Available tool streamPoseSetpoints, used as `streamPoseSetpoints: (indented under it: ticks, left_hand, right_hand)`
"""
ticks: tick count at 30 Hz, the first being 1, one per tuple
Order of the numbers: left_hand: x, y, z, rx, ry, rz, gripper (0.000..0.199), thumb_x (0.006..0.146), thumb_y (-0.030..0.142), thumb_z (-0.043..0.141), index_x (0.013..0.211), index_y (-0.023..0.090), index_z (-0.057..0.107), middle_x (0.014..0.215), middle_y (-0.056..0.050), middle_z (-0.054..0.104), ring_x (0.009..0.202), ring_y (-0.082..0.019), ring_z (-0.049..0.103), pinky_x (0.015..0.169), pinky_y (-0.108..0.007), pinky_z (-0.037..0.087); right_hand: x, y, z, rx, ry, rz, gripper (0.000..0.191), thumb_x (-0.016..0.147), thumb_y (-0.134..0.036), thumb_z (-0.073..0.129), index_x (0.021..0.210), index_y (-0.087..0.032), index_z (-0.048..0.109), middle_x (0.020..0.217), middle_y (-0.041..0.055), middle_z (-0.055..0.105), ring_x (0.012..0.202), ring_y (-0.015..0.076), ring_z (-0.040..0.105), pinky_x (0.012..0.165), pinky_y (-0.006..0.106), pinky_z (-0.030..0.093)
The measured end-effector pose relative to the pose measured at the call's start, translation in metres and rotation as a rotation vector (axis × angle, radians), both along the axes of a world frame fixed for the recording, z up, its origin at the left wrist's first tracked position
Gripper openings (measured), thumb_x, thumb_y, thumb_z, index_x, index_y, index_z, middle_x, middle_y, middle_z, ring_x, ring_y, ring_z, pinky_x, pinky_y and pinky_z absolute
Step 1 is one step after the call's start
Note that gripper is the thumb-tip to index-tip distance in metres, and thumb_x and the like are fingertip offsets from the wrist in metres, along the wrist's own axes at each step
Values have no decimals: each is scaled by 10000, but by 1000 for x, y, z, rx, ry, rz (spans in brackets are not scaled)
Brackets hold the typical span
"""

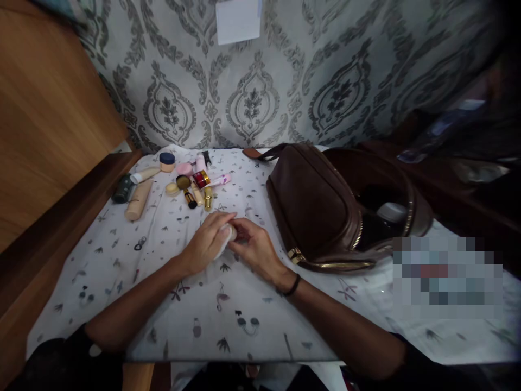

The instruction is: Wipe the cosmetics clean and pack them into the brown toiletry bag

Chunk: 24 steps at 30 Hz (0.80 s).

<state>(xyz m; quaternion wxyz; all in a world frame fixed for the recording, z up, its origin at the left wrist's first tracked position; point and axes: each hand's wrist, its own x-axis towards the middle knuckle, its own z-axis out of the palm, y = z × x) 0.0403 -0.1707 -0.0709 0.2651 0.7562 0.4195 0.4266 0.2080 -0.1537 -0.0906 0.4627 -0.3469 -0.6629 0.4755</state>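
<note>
My left hand [207, 241] is closed on a small white cloth [223, 245] above the middle of the printed sheet [228, 331]. Close against it is my right hand [254, 247], its fingers bent around a small thing at the cloth's edge that I cannot make out. Beyond my hands lie cosmetics: a gold tube [208, 199], a red jar [201, 179], a pink tube [221, 180] and several others. An open brown leather bag [311, 201] lies to the right, with a white object [392, 212] inside.
A beige tube [139, 200], a dark green bottle [122, 189] and a blue-lidded jar [166, 162] are at the back left. Wooden panelling [57, 98] borders the left side. Patterned fabric [252, 98] hangs behind. A blurred-out patch covers something at the right.
</note>
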Motion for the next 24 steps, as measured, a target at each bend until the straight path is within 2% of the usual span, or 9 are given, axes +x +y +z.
streamPoseSetpoints:
  ticks: [3,6,10,12,15,18,21,24]
  left_hand:
    - [2,-2,0,27,123,-55,491,1012,456,380,1378,166,532,1209,-135,607,1174,-249,550,1060,-407,424]
    - [2,-2,3,-41,74,-11,493,1016,456,354,1358,161,550,1171,-126,622,1130,-241,574,1034,-393,437]
    - [-1,1,5,-289,-119,29,492,1007,491,366,1285,159,598,1196,-106,667,1108,-236,615,1003,-361,451]
    - [-2,3,4,-354,-212,34,480,997,503,387,1235,163,628,1212,-91,677,1147,-241,610,1020,-347,441]
    - [-1,3,2,-343,-265,68,482,995,512,376,1203,167,640,1256,-87,664,1201,-248,589,1066,-352,413]
    - [2,-1,2,-298,-208,89,491,991,513,388,1306,180,566,1291,-90,646,1218,-246,578,1094,-378,398]
    - [5,-7,0,-197,-106,85,533,960,489,478,1394,180,471,1338,-113,611,1256,-257,551,1118,-401,378]
    - [7,-11,0,-78,14,72,563,928,427,549,1406,155,434,1382,-162,564,1287,-280,530,1113,-417,388]
  right_hand:
    - [2,-2,0,145,-88,-41,335,727,-127,669,1054,-198,686,1016,44,712,874,180,649,821,320,525]
    - [2,-3,-1,186,-88,-6,315,739,-146,690,1049,-202,681,1002,35,708,893,181,649,839,324,524]
    - [0,-4,-2,120,4,84,340,725,-207,771,1050,-213,675,1021,31,693,930,179,643,891,341,520]
    - [-3,-5,-2,43,97,118,367,703,-237,801,1046,-219,669,1040,28,687,951,179,642,914,347,522]
    - [-4,-5,2,-71,176,137,377,685,-268,819,1024,-224,660,1025,19,683,945,176,644,901,341,529]
    - [-4,-6,8,-90,119,64,323,714,-257,778,1011,-216,655,1002,23,680,909,173,639,796,303,530]
    - [-1,-7,11,52,-30,-73,267,734,-200,704,997,-206,655,973,34,655,832,164,603,653,263,491]
    - [2,-8,10,257,-190,-145,245,745,-150,656,986,-195,647,935,39,613,778,161,565,626,266,469]
